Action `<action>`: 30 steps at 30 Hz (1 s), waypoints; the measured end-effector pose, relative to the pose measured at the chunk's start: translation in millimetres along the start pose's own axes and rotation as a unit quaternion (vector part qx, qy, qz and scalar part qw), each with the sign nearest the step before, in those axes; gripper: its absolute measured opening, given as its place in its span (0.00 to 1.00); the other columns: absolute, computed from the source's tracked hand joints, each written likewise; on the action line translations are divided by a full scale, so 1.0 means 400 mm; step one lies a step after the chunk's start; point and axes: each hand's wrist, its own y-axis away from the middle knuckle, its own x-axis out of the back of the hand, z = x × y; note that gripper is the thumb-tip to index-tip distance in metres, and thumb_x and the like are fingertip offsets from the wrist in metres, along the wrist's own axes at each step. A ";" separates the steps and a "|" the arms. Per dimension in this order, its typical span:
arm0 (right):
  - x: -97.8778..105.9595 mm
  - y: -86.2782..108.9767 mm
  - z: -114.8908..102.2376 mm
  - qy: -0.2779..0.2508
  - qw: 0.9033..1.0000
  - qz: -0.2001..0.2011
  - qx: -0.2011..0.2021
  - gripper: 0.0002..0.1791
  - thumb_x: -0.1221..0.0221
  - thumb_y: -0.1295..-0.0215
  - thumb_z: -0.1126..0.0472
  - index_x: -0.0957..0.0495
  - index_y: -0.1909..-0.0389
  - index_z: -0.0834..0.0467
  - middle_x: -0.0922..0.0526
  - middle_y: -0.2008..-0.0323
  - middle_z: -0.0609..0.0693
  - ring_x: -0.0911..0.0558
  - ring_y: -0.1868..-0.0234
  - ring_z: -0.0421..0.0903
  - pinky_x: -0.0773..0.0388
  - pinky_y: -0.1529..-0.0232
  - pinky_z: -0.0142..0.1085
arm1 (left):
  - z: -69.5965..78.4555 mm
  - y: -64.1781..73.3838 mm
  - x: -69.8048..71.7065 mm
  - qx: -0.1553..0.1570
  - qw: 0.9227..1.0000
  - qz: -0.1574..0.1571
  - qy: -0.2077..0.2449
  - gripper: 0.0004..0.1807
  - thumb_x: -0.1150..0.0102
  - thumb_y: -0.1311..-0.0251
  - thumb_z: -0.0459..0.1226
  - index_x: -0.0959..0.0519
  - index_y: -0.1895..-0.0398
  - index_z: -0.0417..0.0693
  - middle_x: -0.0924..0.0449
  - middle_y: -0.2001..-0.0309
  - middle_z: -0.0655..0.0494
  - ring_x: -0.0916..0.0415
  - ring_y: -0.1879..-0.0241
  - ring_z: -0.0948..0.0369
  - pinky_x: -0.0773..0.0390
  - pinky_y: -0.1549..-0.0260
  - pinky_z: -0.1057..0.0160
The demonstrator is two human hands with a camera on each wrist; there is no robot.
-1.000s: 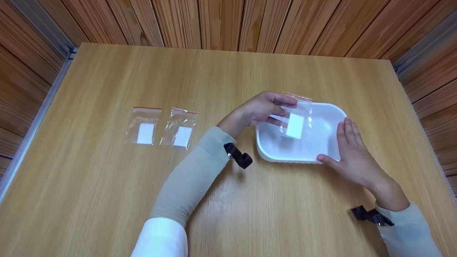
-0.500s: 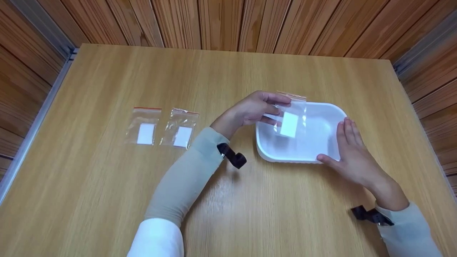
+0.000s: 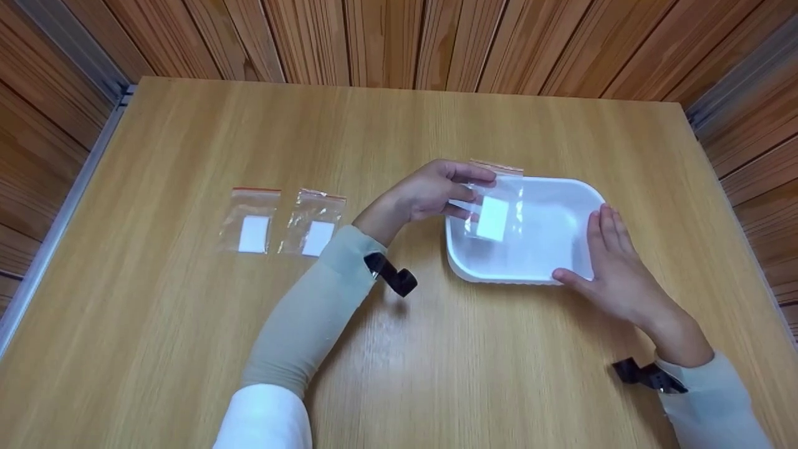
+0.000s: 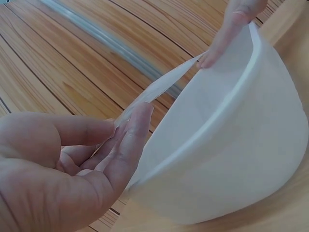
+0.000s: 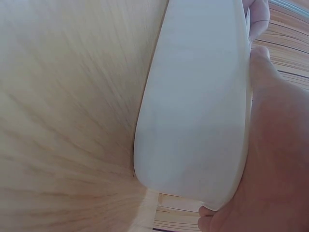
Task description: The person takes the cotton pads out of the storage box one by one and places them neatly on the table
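My left hand pinches a clear zip bag with a red-orange seal strip and a white rectangle in it. The bag overlaps the left part of a white plastic basin in the head view. In the left wrist view the bag shows nearly edge-on beside the basin's rim. My right hand rests at the basin's right end, fingers straight along the rim and thumb at the near edge. The right wrist view shows the basin's outer wall against that hand.
Two similar zip bags, a left one and a right one, lie flat on the wooden table, left of the left forearm. The forearm reaches close by the right one. Wood-plank walls stand behind the table and at both sides.
My left hand has drawn slowly to the left with the zip bag, from over the basin's middle toward its left end. The right hand and the basin stay in place.
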 end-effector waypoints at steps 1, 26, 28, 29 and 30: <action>0.000 0.000 0.000 0.001 1.000 0.001 0.001 0.66 0.40 0.34 0.33 0.74 0.22 0.66 0.80 0.21 0.60 0.74 0.21 0.62 0.51 0.31 0.69 | -0.001 0.001 0.002 0.000 1.000 0.002 -0.001 0.23 0.47 0.30 0.22 0.17 0.40 0.52 0.21 0.42 0.60 0.20 0.51 0.57 0.15 0.52 0.58; -0.001 -0.001 0.000 -0.008 1.000 0.004 0.003 0.65 0.40 0.33 0.35 0.74 0.22 0.68 0.79 0.21 0.63 0.74 0.21 0.61 0.56 0.28 0.67 | -0.021 0.067 0.065 -0.031 0.999 0.018 -0.014 0.22 0.46 0.31 0.23 0.16 0.41 0.52 0.22 0.38 0.61 0.23 0.42 0.57 0.16 0.50 0.59; -0.001 0.000 0.001 -0.006 1.000 0.005 0.005 0.65 0.40 0.33 0.35 0.73 0.22 0.68 0.79 0.21 0.62 0.74 0.21 0.61 0.56 0.28 0.66 | -0.023 0.073 0.071 -0.035 0.999 0.016 -0.012 0.22 0.46 0.30 0.23 0.17 0.41 0.52 0.23 0.38 0.61 0.23 0.42 0.56 0.17 0.49 0.58; -0.002 0.000 0.001 -0.006 1.000 0.005 0.006 0.65 0.40 0.33 0.35 0.73 0.22 0.68 0.78 0.21 0.63 0.74 0.21 0.61 0.57 0.28 0.66 | -0.024 0.075 0.074 -0.037 0.999 0.016 -0.010 0.22 0.46 0.30 0.23 0.17 0.41 0.51 0.23 0.38 0.60 0.24 0.42 0.56 0.17 0.49 0.58; -0.002 0.000 0.002 -0.006 1.000 0.005 0.006 0.65 0.40 0.33 0.35 0.73 0.22 0.68 0.79 0.21 0.62 0.74 0.21 0.61 0.57 0.27 0.66 | -0.025 0.077 0.076 -0.039 0.999 0.014 -0.008 0.22 0.46 0.30 0.23 0.17 0.40 0.51 0.23 0.37 0.60 0.24 0.41 0.56 0.17 0.49 0.58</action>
